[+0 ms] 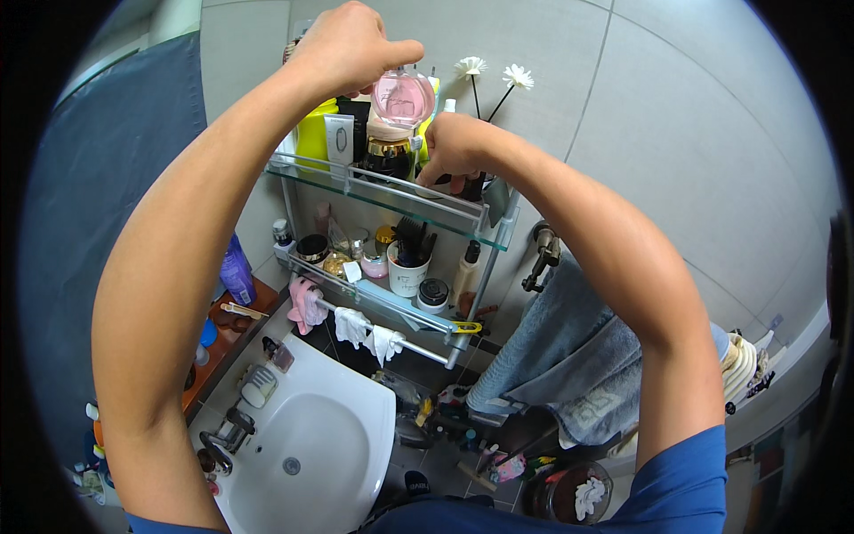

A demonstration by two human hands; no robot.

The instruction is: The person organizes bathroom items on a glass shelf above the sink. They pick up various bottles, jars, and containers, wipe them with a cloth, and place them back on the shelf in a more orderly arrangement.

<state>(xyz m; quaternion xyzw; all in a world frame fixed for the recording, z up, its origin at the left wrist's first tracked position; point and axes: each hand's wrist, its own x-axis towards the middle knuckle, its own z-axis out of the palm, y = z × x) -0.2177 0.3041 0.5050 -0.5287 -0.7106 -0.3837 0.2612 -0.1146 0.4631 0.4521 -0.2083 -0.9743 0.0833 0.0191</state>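
My left hand (353,50) grips a round glass perfume bottle (402,99) of pink liquid by its top. It is above the upper glass shelf, in front of the bottles there. My right hand (460,150) reaches down onto the right part of that shelf, its fingers bent beside a dark item (472,187). Whether those fingers hold something is hidden. Between the hands is a dark jar with a gold band (389,157). Further left on the shelf are a light cosmetic tube (339,139) and a yellow-green bottle (315,140).
A metal rail (413,187) fronts the upper shelf. The lower shelf carries jars and a white cup (408,275) with combs. White cloths (351,326) hang below. A washbasin (313,434) is lower left, a grey towel (567,347) right. Two white flowers (518,76) rise behind.
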